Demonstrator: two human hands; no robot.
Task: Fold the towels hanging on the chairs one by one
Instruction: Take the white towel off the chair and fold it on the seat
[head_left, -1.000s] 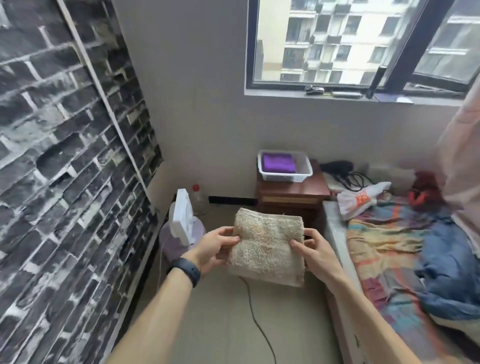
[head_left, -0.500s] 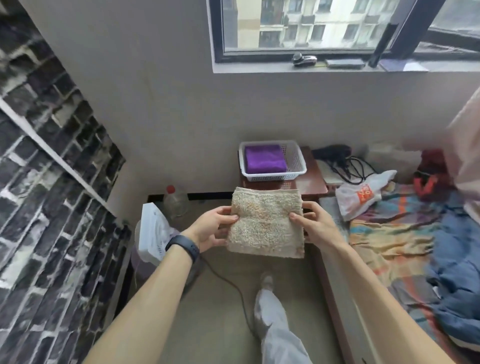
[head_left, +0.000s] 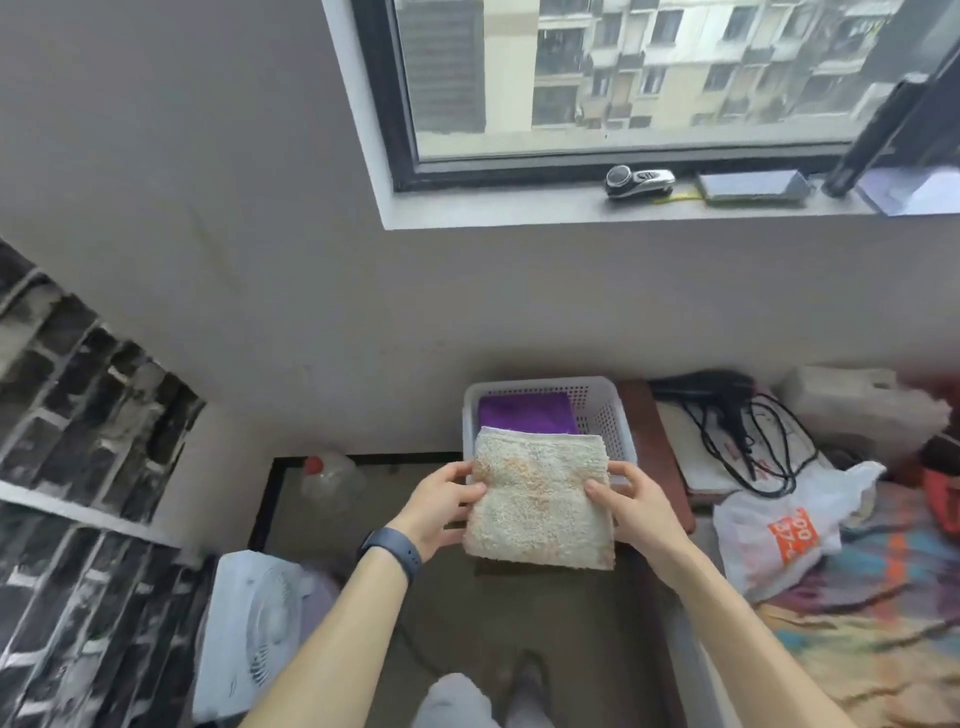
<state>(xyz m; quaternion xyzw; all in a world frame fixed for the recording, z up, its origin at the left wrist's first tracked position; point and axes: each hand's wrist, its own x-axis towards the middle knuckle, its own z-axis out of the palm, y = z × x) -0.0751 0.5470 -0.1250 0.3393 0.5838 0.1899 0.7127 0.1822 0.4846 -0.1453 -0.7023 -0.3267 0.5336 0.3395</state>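
We see a plain grey wall (head_left: 208, 218) filling most of the view. A dark-framed window (head_left: 623, 78) is set in it, and a brick-patterned wall (head_left: 78, 467) meets it on the left. A bed (head_left: 872, 639) with a colourful cover runs along the right. On the floor (head_left: 545, 613) at lower left stands a white fan (head_left: 249, 623). Beyond the fan, near the corner, is a clear bottle (head_left: 330, 478) with a red cap. A grey-trousered leg (head_left: 457, 701) shows at the bottom edge.

Between the floor and the bed, against the grey wall, stands a brown wooden surface (head_left: 652, 447). It carries a white perforated basket (head_left: 602, 415), and in the basket lies a purple towel (head_left: 524, 411). The folded beige towel (head_left: 540, 499) is held over the basket's near edge, where it hides that rim and the front of the purple towel. We cannot tell whether it touches them.

The left hand (head_left: 441, 509) pinches the towel's left edge and the right hand (head_left: 634, 504) its right edge. Both thumbs lie on top, and the other fingers curl round the edges, mostly out of sight beneath.

Right of the basket lie a black hair dryer (head_left: 717, 384) and its looped cord (head_left: 769, 447). Just beside them, at the head of the bed, is a white plastic bag (head_left: 779, 530) with orange print. A dark wristband (head_left: 392, 553) sits on the left wrist. On the windowsill (head_left: 519, 213) lie a black-and-silver shaver (head_left: 639, 182) and a dark flat box (head_left: 753, 186).
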